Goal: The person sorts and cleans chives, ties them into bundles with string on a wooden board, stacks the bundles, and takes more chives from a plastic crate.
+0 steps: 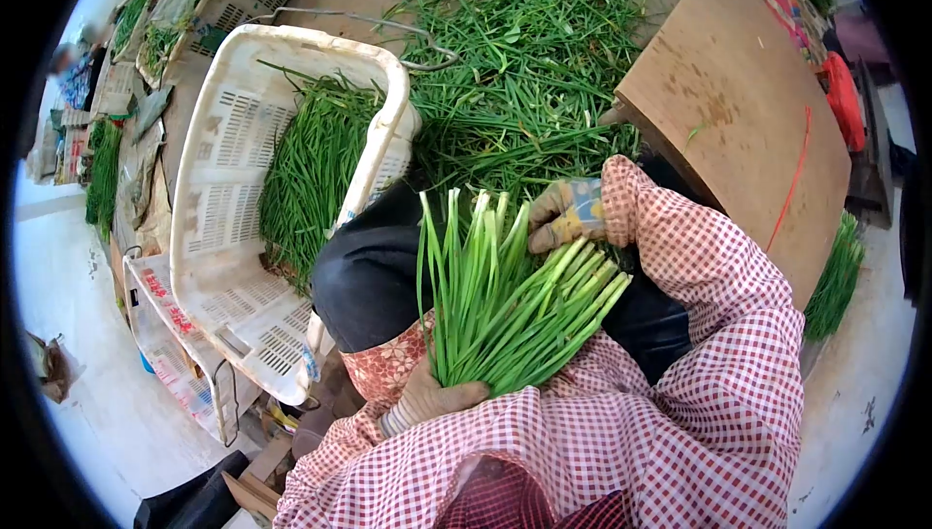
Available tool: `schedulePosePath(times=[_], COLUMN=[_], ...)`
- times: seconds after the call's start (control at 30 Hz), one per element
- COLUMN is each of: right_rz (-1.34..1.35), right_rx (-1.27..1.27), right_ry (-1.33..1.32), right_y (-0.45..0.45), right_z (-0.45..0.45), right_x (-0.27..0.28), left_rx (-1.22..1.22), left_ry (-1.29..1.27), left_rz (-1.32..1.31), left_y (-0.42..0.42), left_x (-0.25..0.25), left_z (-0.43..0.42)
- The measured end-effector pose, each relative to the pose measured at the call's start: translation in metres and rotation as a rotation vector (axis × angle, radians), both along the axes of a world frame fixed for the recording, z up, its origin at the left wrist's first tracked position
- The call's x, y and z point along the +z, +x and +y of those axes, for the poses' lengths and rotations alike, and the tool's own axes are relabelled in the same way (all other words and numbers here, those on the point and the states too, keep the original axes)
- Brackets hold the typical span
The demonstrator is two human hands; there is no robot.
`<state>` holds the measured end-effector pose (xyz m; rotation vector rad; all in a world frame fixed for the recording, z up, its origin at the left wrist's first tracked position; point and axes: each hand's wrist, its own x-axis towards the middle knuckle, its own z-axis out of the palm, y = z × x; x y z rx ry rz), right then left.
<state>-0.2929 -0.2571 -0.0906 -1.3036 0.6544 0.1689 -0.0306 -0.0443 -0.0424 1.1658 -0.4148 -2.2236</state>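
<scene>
A fanned bunch of garlic chives (505, 306) lies across my lap, its pale cut ends pointing up and to the right. My left hand (442, 401), in a pale work glove, is wrapped round the lower, leafy part of the bunch, with the thumb across the front. My right hand (565, 215), in a worn glove with a blue and yellow patch, is at the stalk ends. Its fingers are curled in against the stalks between the two spread parts of the bunch; the fingertips are partly hidden.
A tilted white plastic crate (228, 209) with more chives stands on the left. Loose green leaves (524, 53) cover the ground ahead. A brown board (743, 131) slopes on the right, a red strip (791, 180) on it. Another chive bundle (835, 277) lies beyond.
</scene>
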Motion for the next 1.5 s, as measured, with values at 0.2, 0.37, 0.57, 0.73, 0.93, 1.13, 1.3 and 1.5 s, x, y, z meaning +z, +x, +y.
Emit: schedulePosePath(times=[0.2, 0.37, 0.57, 0.73, 0.93, 1.13, 1.3, 1.5], right_rz=[0.227, 0.716, 0.190, 0.440, -0.519, -1.379, -1.596, -1.168], right_rx=[-0.074, -0.271, -0.598, -0.062, -0.621, -0.622, -0.571, -1.095], right_ry=[-0.608, -0.479, 0.141, -0.363, 0.305, 0.833, 0.888, 0.922], right_y=[0.004, 0.000, 0.001, -0.023, 0.013, 0.074, 0.039, 0.014], right_z=[-0.016, -0.048, -0.004, 0.025, 0.070, 0.090, 0.091, 0.116], right_x=[-0.039, -0.087, -0.067, -0.024, 0.027, 0.055, 0.033, 0.028], left_rx=[-0.020, -0.118, -0.060, -0.046, -0.096, -0.230, -0.287, -0.272], left_ry=[0.013, 0.024, 0.087, -0.031, -0.183, -0.316, -0.324, -0.717], left_rz=[-0.018, -0.117, 0.120, 0.141, 0.094, 0.157, -0.046, -0.487], left_y=[0.006, 0.016, 0.027, 0.023, 0.018, 0.007, 0.007, 0.003], left_x=[-0.002, -0.004, -0.017, -0.008, -0.004, 0.019, 0.029, 0.053], left_z=[0.000, 0.002, 0.012, 0.010, 0.016, 0.009, -0.003, -0.035])
